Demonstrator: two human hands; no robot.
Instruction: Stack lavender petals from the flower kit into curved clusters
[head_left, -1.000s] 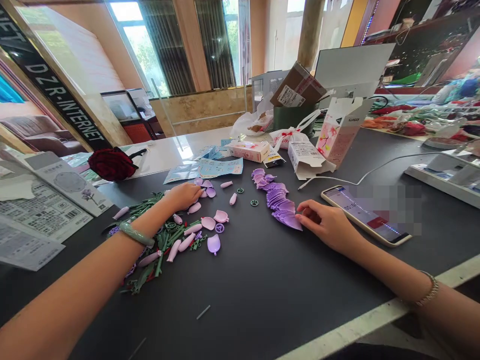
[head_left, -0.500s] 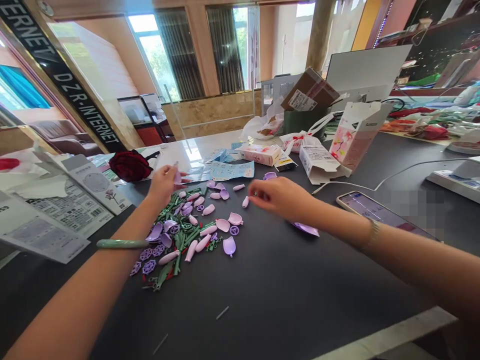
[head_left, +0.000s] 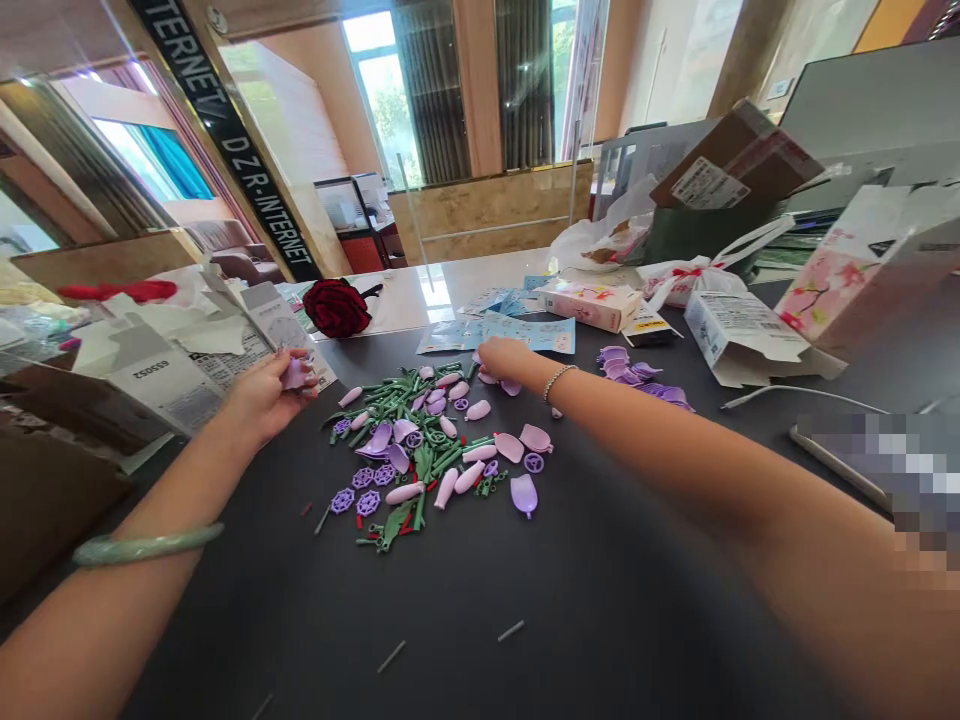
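Note:
My left hand (head_left: 264,402) is raised left of the pile, its fingers closed around light purple plastic petals (head_left: 294,374). At the pile's far edge my right hand (head_left: 504,360) points down with fingers together beside pale pink petals (head_left: 510,387); what its fingertips hold, if anything, is hidden. Between and below the hands spreads a pile of plastic flower parts: green stems (head_left: 397,396), pink bulb-shaped pieces (head_left: 446,488), purple wheel-like rings (head_left: 368,502) and a single purple petal (head_left: 524,494). Stacked purple petals (head_left: 624,366) lie to the right, beyond my right forearm.
A dark red fabric rose (head_left: 337,307) and opened white cartons (head_left: 180,375) stand at the left. Blue printed sheets (head_left: 529,331), a flowered box (head_left: 591,303) and an open white box (head_left: 739,335) lie behind. A phone (head_left: 840,465) and cable (head_left: 795,392) are at the right.
The view has turned left. My left hand has drawn away from the pile toward the cartons. My right hand has shifted left to the pile's far edge, exposing the stacked purple petals.

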